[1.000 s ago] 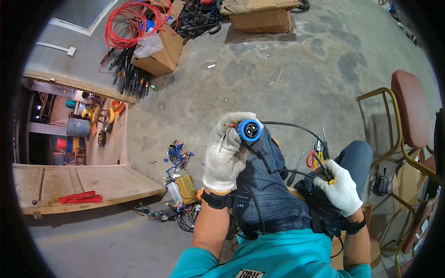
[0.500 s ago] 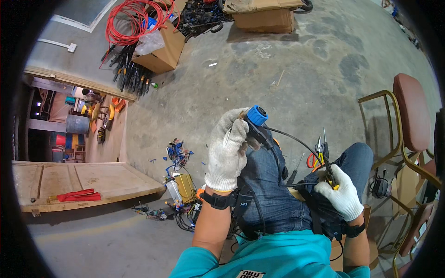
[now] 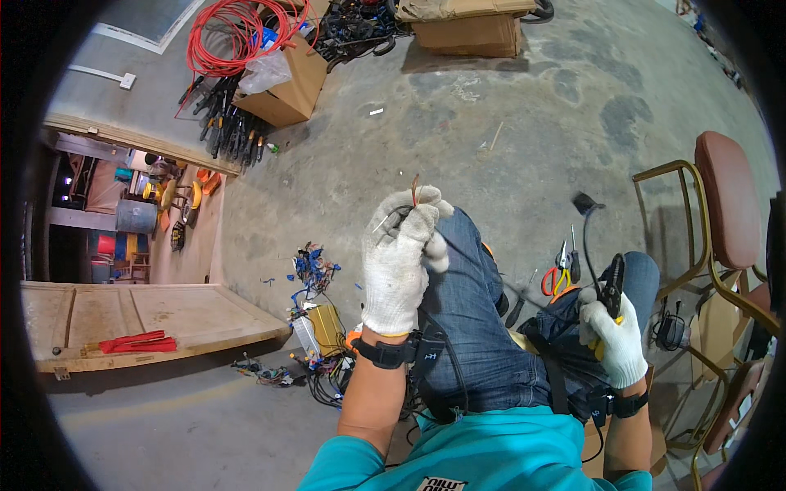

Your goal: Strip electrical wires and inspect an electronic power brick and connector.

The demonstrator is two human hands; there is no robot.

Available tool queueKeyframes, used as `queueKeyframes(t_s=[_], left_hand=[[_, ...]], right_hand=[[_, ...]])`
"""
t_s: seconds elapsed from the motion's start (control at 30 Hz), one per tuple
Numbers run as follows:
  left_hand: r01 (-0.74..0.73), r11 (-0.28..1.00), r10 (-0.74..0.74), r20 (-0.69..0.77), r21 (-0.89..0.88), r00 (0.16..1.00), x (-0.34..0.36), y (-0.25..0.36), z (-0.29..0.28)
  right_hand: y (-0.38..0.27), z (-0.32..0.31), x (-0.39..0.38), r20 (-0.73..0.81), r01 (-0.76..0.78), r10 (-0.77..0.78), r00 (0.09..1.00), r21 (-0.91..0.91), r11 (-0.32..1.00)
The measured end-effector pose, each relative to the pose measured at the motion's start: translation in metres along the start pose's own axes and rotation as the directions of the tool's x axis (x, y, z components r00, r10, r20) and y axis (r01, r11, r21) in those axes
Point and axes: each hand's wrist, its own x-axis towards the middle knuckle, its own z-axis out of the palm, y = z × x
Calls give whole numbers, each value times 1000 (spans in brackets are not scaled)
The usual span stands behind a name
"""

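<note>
My gloved left hand [image 3: 397, 270] is closed in a pinch, raised over my left thigh. Thin cable wires [image 3: 415, 191] poke out of its fingers, one brown and pointing up, one white and pointing left. My gloved right hand [image 3: 620, 340] grips pliers [image 3: 612, 286] with dark jaws and a yellow handle, above my right thigh. Beside the jaws a black cable [image 3: 588, 250] rises to a dark end piece [image 3: 585, 202], smeared by motion. Whether my right fingers also hold that cable is hidden.
Red-and-yellow-handled pliers [image 3: 562, 277] and a screwdriver [image 3: 575, 266] lie beyond my knees. Wire scraps [image 3: 313, 270] and a yellow box [image 3: 326, 329] are left of me. Chairs [image 3: 727, 200] stand at right, cartons [image 3: 286, 90] at the back, an open door [image 3: 155, 315] at left.
The blue connector has left my left hand, which now shows only thin wires. My right hand has turned the pliers jaws upward, and the dark-ended cable has swung up beside them.
</note>
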Motion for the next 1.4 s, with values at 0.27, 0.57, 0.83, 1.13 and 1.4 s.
queueKeyframes(t_s=[0.27, 0.57, 0.83, 1.13, 1.4], left_hand=[[6, 987, 0, -39, 160, 999, -4, 4, 0], [43, 966, -25, -74, 256, 997, -7, 14, 1], [55, 989, -56, 3, 138, 998, -9, 19, -4], [388, 773, -191, 399, -502, 897, -1, 1, -25], [359, 707, -61, 453, -610, 889, -3, 9, -26]], right_hand=[[5, -9, 2, -216, 34, 0, 976, 158, 987], [10, -14, 5, -263, 23, 21, 965, 162, 986], [29, -30, 17, -242, 11, 31, 970, 172, 985], [53, -45, 25, -126, -76, 141, 982, 419, 905], [47, -38, 31, -150, -68, 121, 981, 316, 946]])
